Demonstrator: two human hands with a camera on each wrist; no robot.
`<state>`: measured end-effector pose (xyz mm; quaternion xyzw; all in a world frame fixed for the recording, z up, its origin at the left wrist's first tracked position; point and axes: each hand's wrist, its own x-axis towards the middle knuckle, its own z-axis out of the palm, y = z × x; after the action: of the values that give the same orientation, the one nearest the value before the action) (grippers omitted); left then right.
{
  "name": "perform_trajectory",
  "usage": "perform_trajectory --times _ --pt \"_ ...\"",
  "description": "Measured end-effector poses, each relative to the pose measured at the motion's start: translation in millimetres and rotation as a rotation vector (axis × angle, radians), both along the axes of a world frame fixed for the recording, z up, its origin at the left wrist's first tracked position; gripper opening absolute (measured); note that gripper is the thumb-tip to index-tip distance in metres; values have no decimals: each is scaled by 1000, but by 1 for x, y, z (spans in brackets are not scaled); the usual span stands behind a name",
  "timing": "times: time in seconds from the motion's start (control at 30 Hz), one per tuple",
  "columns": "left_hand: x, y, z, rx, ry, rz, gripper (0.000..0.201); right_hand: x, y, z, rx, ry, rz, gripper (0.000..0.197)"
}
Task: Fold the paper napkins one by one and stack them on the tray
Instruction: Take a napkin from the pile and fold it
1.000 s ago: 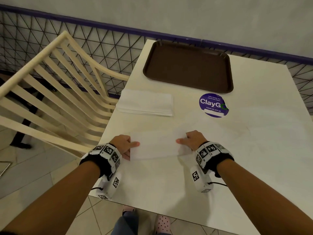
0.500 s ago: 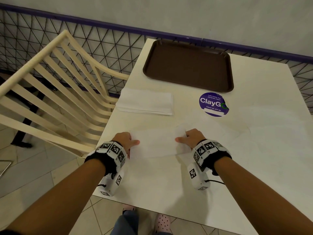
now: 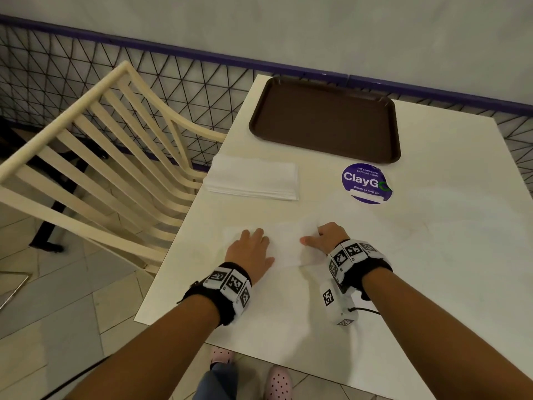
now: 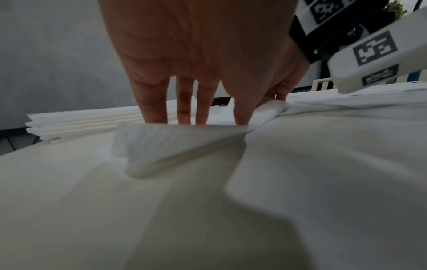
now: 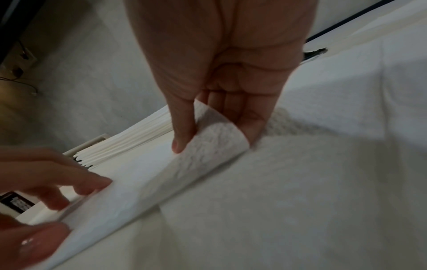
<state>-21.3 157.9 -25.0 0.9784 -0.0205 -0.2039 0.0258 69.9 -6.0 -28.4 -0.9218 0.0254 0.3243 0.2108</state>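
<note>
Right wrist view shows the paper napkin (image 5: 208, 155) best: thin, white, with a fine embossed weave, its edge curled up into a soft roll where the right hand (image 5: 219, 73) pinches it between thumb (image 5: 182, 131) and bent fingers. From that pinch the sheet runs left along the white table (image 3: 432, 269) to the left hand (image 3: 251, 249), whose straight fingers lie flat on it, pressing it down; the left wrist view shows a lifted corner of the sheet just under those fingertips (image 4: 152, 109).

The stack of unfolded napkins (image 3: 253, 180) lies beyond the left hand, well apart from it. The brown tray (image 3: 323, 116) sits farther off still, beyond both hands, with a round purple sticker (image 3: 364, 183) between it and the right hand.

White paper on white tabletop makes the napkin's outline faint in the head view; its near edge is hard to trace. The left palm hides the part beneath it, and both wrist views blur in the foreground.
</note>
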Motion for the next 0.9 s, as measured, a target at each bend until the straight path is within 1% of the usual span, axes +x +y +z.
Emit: perform_trajectory --times 0.07,0.17,0.2,0.27,0.3,0.33,0.37,0.4,0.43,0.47,0.5,0.53,0.6,0.63,0.7,0.73,0.9 --pt "-4 -5 -1 -6 -2 44 54 0 0 0 0 -4 -12 34" --pt "-8 -7 -3 2 -41 92 56 -5 0 1 23 -38 -8 48" --pt "-9 -6 -3 10 -48 95 57 -8 -1 2 45 -69 -19 51" --pt "-10 -6 -3 27 -58 92 58 -19 -3 4 156 -151 -48 56" --pt "-11 -6 -4 31 -63 91 59 -27 -2 5 193 -240 -16 56" --pt "-11 -6 -4 30 -69 91 59 -37 -2 7 171 -365 53 54" --pt "-12 -5 -5 28 -81 92 58 -47 0 7 115 -518 162 51" --pt "-12 -5 -6 28 -94 94 58 -58 2 3 68 -644 308 47" --pt "-12 -5 -7 32 -104 95 58 -69 5 2 53 -686 457 45" --pt "-13 -6 -8 40 -106 94 59 -81 9 -1 35 -615 591 45" --pt "-13 -6 -8 52 -108 90 59 -93 13 -3 -8 -525 689 47" --pt "-13 -6 -9 60 -108 86 59 -101 16 -6 -38 -501 740 50" --pt "-14 -7 -10 68 -112 83 59 -107 20 -11 -72 -551 734 54" --pt "-14 -7 -10 67 -121 87 59 -108 19 -14 -91 -495 727 54" --pt "-14 -7 -11 57 -130 96 60 -107 11 -14 -142 -306 748 50" --pt "-14 -7 -12 51 -130 98 60 -106 5 -13 -170 -262 752 50" --pt "-15 -9 -9 49 -107 105 57 -95 -29 -1 -201 -207 657 50"
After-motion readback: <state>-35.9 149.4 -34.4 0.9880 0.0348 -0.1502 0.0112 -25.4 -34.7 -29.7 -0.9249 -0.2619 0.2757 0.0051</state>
